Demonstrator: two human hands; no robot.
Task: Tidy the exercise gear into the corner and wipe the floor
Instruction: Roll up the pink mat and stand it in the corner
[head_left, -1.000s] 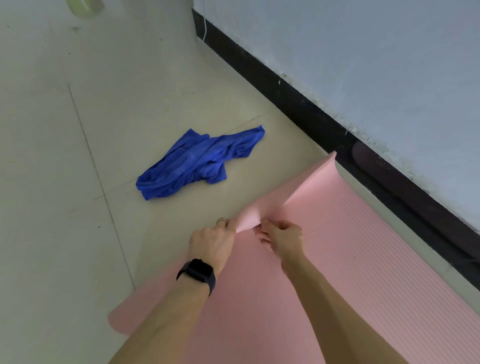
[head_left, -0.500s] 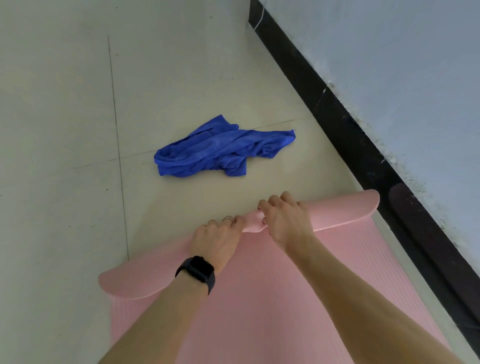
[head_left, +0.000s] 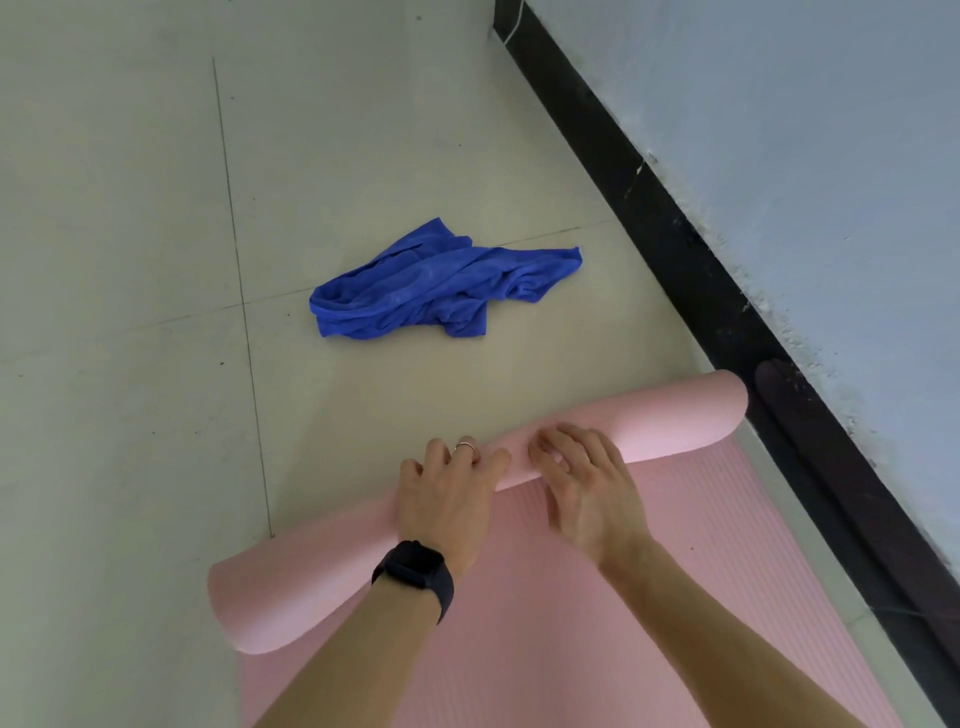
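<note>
While we looked down over both forearms, the pink mat (head_left: 571, 639) lay on the pale tiled floor (head_left: 130, 260) with its far edge turned over into a loose rolled end (head_left: 670, 421). That roll ran slantwise from low on our left up to our right, where its tip came close beside the black skirting (head_left: 675, 234) at the foot of the light blue wall (head_left: 805, 130). The ribbed flat part of the mat stretched back under our arms toward us.

Our left hand (head_left: 447, 488) sat on the middle of the roll, its fingers bent over the top and gripping the fold. A dark watch (head_left: 415, 569) was strapped round that wrist and a thin ring (head_left: 464, 445) showed on one finger. Our right hand (head_left: 587, 483) was just beside it, the two nearly touching. Its fingers were spread and fairly straight, pressing down on the roll rather than closing round it, though they were a little blurred.

Beyond the roll, well apart from it, the blue cloth (head_left: 441, 286) lay crumpled on the floor across a tile joint. It touched neither the mat nor the skirting.
</note>
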